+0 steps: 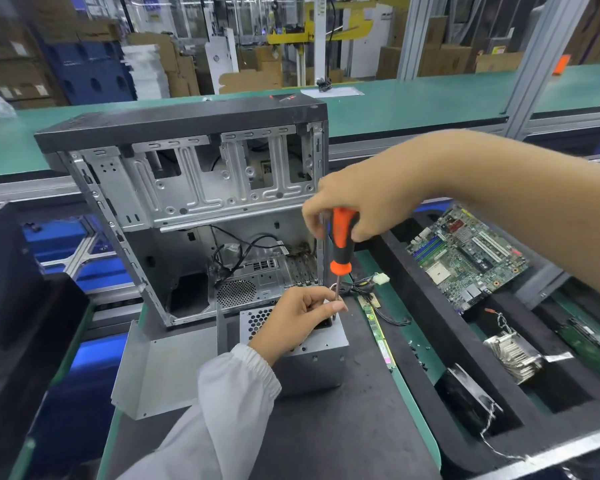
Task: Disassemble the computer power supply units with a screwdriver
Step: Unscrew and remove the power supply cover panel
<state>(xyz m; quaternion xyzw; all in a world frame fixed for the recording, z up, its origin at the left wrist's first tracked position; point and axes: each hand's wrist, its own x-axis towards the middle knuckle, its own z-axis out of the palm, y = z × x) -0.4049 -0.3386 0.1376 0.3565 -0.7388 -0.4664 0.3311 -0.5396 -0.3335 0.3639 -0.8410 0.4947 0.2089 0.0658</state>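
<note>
Behind both hands, the open computer case stands close, walling off the far side; dark desk lies bare nearer the person. Under the left hand sits the grey power supply unit, fingers pinching the screwdriver shaft at its top. Above, the right hand grips the upright orange screwdriver. Right of the hands lies a motherboard.

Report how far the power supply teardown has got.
Done: the power supply unit sits out of the open computer case, on the mat in front of it; a motherboard lies in the tray at right. In hand: the right hand holds the screwdriver upright, the left hand steadying its shaft on the unit's top. Left: its cover looks closed.
</note>
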